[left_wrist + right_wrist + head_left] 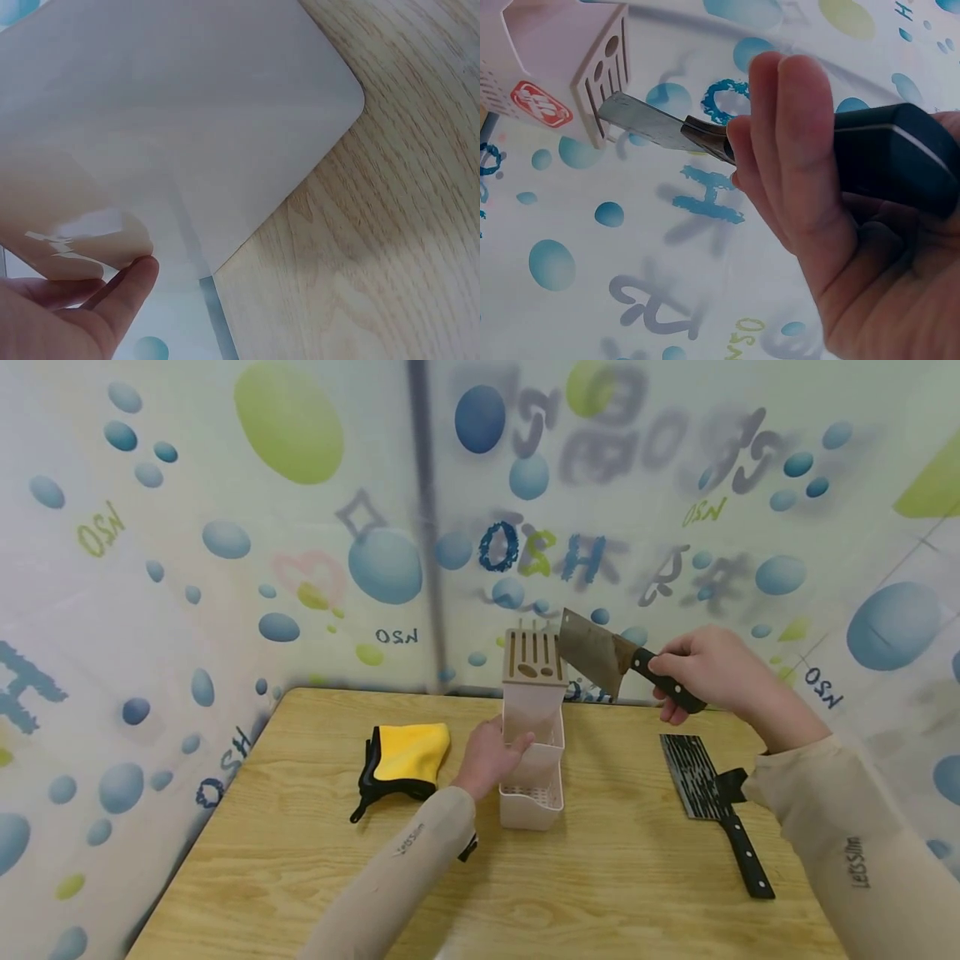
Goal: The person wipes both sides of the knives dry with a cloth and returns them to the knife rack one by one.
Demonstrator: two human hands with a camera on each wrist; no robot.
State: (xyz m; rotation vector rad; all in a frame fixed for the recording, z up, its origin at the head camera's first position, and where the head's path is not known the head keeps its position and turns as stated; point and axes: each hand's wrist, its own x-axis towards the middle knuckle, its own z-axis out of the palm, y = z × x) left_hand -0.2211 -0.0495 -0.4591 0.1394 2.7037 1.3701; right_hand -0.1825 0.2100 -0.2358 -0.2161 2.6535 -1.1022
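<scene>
A pale pink plastic knife holder [533, 714] stands upright on the wooden table, with a slotted top [534, 657] and two open baskets on its front. My left hand [491, 756] grips it by the side, the thumb across the front; in the left wrist view, fingertips [142, 274] pinch its glossy wall [187, 150]. My right hand [708, 668] holds a cleaver by its black riveted handle [670, 682]. The cleaver's blade [591, 647] points left and up, its end right at the slotted top. From the right wrist view, the blade [649, 120] overlaps the slots' edge.
Left of the holder lies a yellow cloth [412, 752] with black edges and a black handle-like piece. A dark, streaked-blade cleaver [693, 785] lies on the right, beside another black piece partly under my sleeve. Behind the table [615, 860] hangs a patterned curtain [300, 568].
</scene>
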